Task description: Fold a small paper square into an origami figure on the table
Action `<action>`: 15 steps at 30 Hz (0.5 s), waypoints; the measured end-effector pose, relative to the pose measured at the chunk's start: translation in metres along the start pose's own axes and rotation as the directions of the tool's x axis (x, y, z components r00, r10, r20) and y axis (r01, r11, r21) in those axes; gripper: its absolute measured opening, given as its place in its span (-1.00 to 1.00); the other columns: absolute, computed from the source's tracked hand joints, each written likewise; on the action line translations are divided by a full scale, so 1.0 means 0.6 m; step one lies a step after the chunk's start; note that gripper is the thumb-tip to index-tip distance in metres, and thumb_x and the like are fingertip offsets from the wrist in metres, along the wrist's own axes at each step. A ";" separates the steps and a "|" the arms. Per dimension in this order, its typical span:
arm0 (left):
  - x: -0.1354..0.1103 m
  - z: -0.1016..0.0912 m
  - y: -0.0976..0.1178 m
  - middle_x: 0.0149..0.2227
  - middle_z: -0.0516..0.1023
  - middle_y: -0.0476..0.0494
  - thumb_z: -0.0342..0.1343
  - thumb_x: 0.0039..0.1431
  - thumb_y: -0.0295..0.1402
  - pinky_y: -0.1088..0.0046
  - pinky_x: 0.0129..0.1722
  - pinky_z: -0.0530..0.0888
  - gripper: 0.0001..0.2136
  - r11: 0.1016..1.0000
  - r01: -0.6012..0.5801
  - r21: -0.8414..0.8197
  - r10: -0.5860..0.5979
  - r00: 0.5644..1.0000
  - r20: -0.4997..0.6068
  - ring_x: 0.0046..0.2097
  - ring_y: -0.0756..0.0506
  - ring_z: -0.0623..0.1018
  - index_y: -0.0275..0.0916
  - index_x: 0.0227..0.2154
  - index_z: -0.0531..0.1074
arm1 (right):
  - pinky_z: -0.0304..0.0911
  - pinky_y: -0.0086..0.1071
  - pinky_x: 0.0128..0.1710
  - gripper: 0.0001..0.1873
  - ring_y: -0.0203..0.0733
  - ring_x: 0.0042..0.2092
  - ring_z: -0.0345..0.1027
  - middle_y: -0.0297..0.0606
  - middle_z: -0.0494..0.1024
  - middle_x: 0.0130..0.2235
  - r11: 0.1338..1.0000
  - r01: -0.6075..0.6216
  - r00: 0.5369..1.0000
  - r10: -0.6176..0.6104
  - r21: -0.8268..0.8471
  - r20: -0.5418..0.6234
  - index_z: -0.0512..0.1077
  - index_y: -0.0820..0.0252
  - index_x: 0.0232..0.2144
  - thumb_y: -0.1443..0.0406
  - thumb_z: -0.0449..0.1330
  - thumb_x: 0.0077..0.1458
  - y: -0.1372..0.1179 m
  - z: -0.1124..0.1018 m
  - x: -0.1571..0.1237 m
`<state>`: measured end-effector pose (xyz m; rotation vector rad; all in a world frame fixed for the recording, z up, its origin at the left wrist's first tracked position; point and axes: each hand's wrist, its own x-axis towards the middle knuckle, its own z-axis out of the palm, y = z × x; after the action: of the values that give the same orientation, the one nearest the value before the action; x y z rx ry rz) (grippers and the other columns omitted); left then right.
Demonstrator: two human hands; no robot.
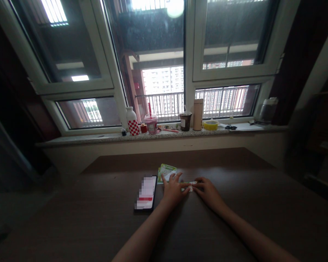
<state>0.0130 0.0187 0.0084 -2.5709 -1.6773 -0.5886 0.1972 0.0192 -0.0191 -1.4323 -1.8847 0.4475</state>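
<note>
On the brown table, a small white piece with some green point(191, 187), perhaps paper, lies between my hands; its exact kind is too small to make out. My left hand point(174, 188) has its thumb and a finger closed on the left end of this piece. Its other fingers spread over a green and white card-like packet point(168, 169), partly covering it. My right hand point(207, 190) pinches the right end of the small piece, fingers bent. A phone point(146, 193) with a lit, blurred screen lies left of my left forearm.
Behind the table runs a stone windowsill point(164, 136). On it stand a red-checked white bottle point(132, 123), a pink drink cup point(151, 124), a dark drink cup point(185, 122), a tan flask point(198, 114), a yellow tape roll point(210, 126) and scissors point(231, 127).
</note>
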 end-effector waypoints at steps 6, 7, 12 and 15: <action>0.000 -0.004 0.000 0.25 0.26 0.05 0.06 0.18 -0.01 -0.40 0.17 -0.27 -0.77 1.000 -0.010 0.013 0.010 1.000 0.013 0.25 -0.32 0.20 0.31 -0.11 0.49 | 0.17 -0.22 0.12 -0.75 -0.07 0.04 0.32 -0.09 0.47 -0.03 0.999 -0.026 0.994 0.028 0.020 -0.103 0.62 0.13 -0.29 0.23 0.14 0.13 0.015 -0.011 0.000; 0.000 -0.004 0.000 0.25 0.26 0.05 0.06 0.19 -0.02 -0.40 0.17 -0.27 -0.77 1.000 -0.010 0.015 0.009 1.000 0.016 0.25 -0.32 0.21 0.31 -0.11 0.49 | 0.17 -0.21 0.11 -0.75 -0.06 0.04 0.31 -0.09 0.48 -0.03 1.000 -0.023 0.995 0.025 0.019 -0.099 0.62 0.13 -0.32 0.22 0.14 0.12 0.015 -0.013 -0.001; 0.000 -0.003 0.000 0.25 0.27 0.03 0.05 0.18 0.00 -0.41 0.16 -0.26 -0.76 1.000 -0.009 0.018 0.009 1.000 0.018 0.25 -0.32 0.22 0.31 -0.11 0.49 | 0.14 -0.19 0.11 -0.78 -0.04 0.04 0.29 -0.10 0.47 -0.03 1.000 0.012 0.998 -0.012 -0.005 -0.057 0.62 0.13 -0.38 0.23 0.17 0.09 0.010 -0.019 -0.004; 0.000 -0.002 -0.001 0.24 0.28 0.04 0.04 0.18 0.01 -0.40 0.17 -0.27 -0.76 1.000 -0.012 0.020 0.012 1.000 0.016 0.25 -0.31 0.22 0.31 -0.11 0.49 | 0.14 -0.20 0.11 -0.79 -0.04 0.04 0.28 -0.09 0.47 -0.04 1.000 0.015 0.998 -0.016 -0.009 -0.062 0.62 0.14 -0.38 0.23 0.18 0.09 0.008 -0.019 -0.006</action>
<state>0.0121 0.0190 0.0093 -2.5766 -1.6621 -0.5492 0.2089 0.0156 -0.0158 -1.4199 -1.8491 0.3835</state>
